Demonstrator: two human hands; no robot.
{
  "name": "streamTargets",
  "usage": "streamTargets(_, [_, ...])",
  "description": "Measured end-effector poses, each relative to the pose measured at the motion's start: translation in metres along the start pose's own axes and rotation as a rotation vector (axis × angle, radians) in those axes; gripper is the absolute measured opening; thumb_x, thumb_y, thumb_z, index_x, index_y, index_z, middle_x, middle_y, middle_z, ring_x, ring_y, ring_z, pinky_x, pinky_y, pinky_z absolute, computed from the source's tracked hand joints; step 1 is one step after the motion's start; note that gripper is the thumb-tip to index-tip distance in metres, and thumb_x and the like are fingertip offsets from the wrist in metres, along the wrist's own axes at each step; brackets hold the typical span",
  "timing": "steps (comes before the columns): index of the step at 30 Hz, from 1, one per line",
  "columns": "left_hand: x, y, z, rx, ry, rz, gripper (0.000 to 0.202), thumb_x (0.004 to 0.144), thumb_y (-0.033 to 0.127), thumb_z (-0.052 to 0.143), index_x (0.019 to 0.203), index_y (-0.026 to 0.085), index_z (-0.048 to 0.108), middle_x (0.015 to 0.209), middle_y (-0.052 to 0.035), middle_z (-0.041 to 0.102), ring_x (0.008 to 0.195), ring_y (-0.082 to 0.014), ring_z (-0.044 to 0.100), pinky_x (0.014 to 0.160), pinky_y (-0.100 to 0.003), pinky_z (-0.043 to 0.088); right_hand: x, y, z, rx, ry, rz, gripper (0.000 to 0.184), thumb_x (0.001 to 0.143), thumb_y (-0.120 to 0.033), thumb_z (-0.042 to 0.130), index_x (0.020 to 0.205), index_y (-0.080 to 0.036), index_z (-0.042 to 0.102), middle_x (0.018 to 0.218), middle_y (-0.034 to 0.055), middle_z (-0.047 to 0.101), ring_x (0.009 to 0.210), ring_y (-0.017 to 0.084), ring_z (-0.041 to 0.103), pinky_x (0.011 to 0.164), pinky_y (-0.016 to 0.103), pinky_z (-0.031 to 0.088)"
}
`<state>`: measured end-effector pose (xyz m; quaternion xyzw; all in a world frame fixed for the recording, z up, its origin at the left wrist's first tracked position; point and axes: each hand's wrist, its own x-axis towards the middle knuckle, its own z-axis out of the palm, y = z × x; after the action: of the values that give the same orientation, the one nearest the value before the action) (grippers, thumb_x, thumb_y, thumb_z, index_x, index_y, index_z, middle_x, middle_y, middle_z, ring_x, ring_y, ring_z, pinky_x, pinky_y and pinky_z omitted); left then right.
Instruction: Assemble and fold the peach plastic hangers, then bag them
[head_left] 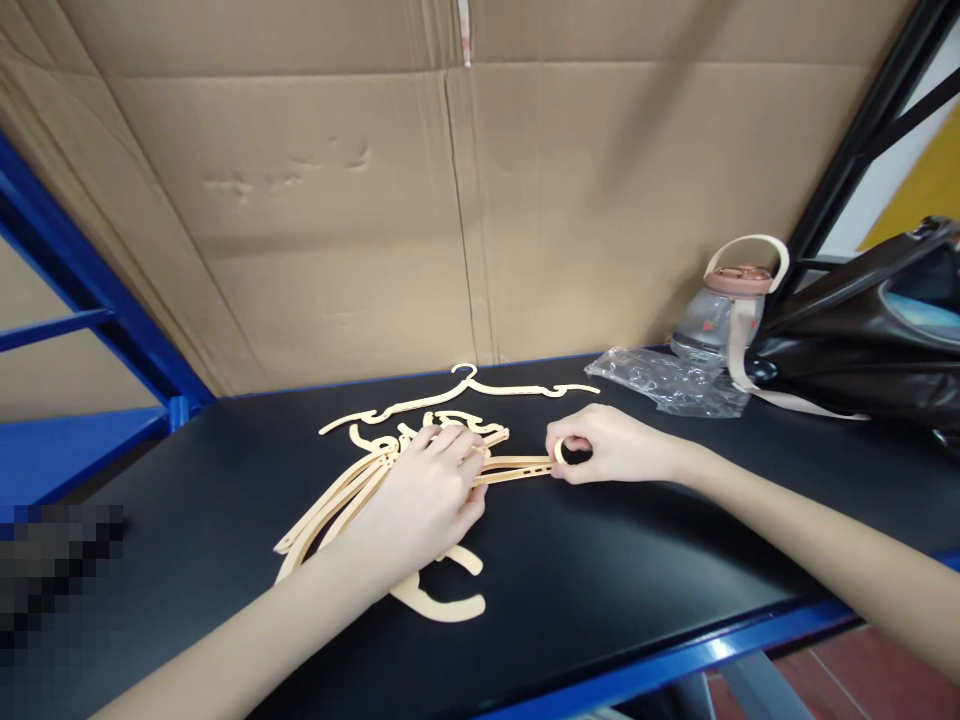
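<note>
Hanger (519,463) (cream) held in both hands (621,444)

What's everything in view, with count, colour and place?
Table: one, black, blue-edged, foreground.
Held hanger: one, cream, centre.
Open hanger: one, cream, table's back.
Folded hangers: several, partly hidden, cream, left of centre.
Plastic wrap: one, clear, back right.
Bottle: one, clear, brownish lid, behind wrap.
Bag: one, dark, right edge.
Cardboard: count unclear, tan, background.
Frame: one, blue, left.
Post: one, black, upper right.
Panel: one, yellow, upper right.
Floor: one, red, bottom right.
Pixelated patch: one, dark, left edge.
Forearms: two, bare, foreground.
Left hand: one, bare, at held hanger's left end.
Right hand: one, bare, at its right end.
</note>
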<state>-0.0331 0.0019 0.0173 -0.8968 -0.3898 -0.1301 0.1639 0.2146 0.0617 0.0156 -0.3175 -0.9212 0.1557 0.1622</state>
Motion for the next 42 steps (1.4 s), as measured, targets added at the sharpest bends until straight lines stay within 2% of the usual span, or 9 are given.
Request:
streamTargets(4, [0.001,0.000,-0.006,-0.181,0.069,-0.109,0.014,0.088,0.019,0.047,0.090,0.018,0.061,0.095,-0.0070,0.067,0.093,-0.0251,0.060,0.081,-0.041,0.045,0.002,0.000,0.002,0.266,0.089,0.090,0.021,0.079,-0.037,0.064,0.075,-0.019,0.055,0.053,-0.0084,0.037,0.050,0.008,0.032,0.051,0.022,0.025])
streamTargets(8, [0.002,-0.001,-0.015,-0.720,0.108,-0.419,0.015,0.089,0.035,0.054,0.084,0.021,0.059,0.089,-0.0013,0.068,0.086,-0.0202,0.063,0.075,-0.034,0.049,0.002,-0.004,0.001,0.615,0.218,0.199,0.030,0.086,-0.047,0.056,0.077,-0.021,0.042,0.056,-0.0078,0.043,0.048,0.007,0.035,0.045,0.021,0.026])
streamTargets(14, [0.005,-0.004,-0.026,-1.301,0.436,-0.552,0.016,0.090,0.031,0.054,0.080,0.021,0.047,0.078,-0.0003,0.067,0.076,-0.0163,0.066,0.073,-0.032,0.053,0.001,-0.010,-0.001,0.867,0.216,0.334,0.038,0.086,-0.054,0.051,0.077,-0.024,0.031,0.056,-0.0100,0.035,0.041,0.006,0.023,0.035,0.018,0.020])
streamTargets(20, [0.000,-0.005,-0.029,-1.051,0.697,-0.478,0.025,0.090,0.022,0.054,0.073,0.023,0.035,0.063,0.0066,0.047,0.055,-0.0091,0.049,0.057,-0.024,0.046,0.001,-0.014,0.000,1.064,0.248,0.387,0.025,0.085,-0.044,0.056,0.087,-0.023,0.041,0.064,-0.0086,0.030,0.047,0.006,0.022,0.041,0.017,0.016])
streamTargets(24, [-0.004,-0.006,-0.029,-0.532,0.551,-0.217,0.019,0.091,0.014,0.047,0.075,0.022,0.041,0.073,0.0032,0.052,0.064,-0.0103,0.052,0.058,-0.023,0.045,0.001,-0.016,0.000,1.028,0.228,0.327,0.020,0.081,-0.029,0.058,0.098,-0.018,0.060,0.063,-0.0054,0.038,0.052,0.008,0.034,0.044,0.021,0.025])
streamTargets(29, [-0.007,0.001,-0.027,0.089,0.348,0.252,0.026,0.088,0.003,0.036,0.081,0.019,0.055,0.087,-0.0036,0.067,0.076,-0.0169,0.060,0.066,-0.028,0.049,0.002,-0.015,0.005,0.839,0.309,0.247,0.027,0.081,-0.037,0.064,0.099,-0.018,0.071,0.080,0.0025,0.062,0.069,0.013,0.055,0.064,0.028,0.046])
streamTargets(33, [-0.009,0.018,-0.025,0.014,0.368,0.254,0.008,0.089,0.014,0.048,0.090,0.015,0.056,0.085,-0.0066,0.067,0.077,-0.0201,0.059,0.065,-0.031,0.052,0.003,-0.016,0.007,0.799,0.375,0.197,0.032,0.083,-0.045,0.062,0.069,-0.018,0.072,0.089,0.0055,0.067,0.085,0.017,0.059,0.081,0.032,0.047])
streamTargets(37, [-0.012,0.029,-0.023,-0.126,0.284,0.192,0.026,0.095,0.010,0.037,0.119,0.013,0.048,0.095,-0.0085,0.065,0.084,-0.0181,0.061,0.070,-0.030,0.054,0.002,-0.017,0.007,0.799,0.394,0.289,0.041,0.086,-0.051,0.056,0.071,-0.016,0.071,0.063,0.0001,0.059,0.052,0.008,0.047,0.055,0.025,0.043])
streamTargets(42, [-0.012,0.022,-0.017,-0.132,0.238,0.172,0.018,0.098,0.013,0.035,0.105,0.014,0.051,0.092,-0.0087,0.064,0.084,-0.0187,0.062,0.072,-0.031,0.054,0.002,-0.023,0.008,0.958,0.281,0.311,0.048,0.089,-0.057,0.048,0.076,-0.014,0.065,0.044,-0.0040,0.049,0.040,0.008,0.044,0.042,0.022,0.036])
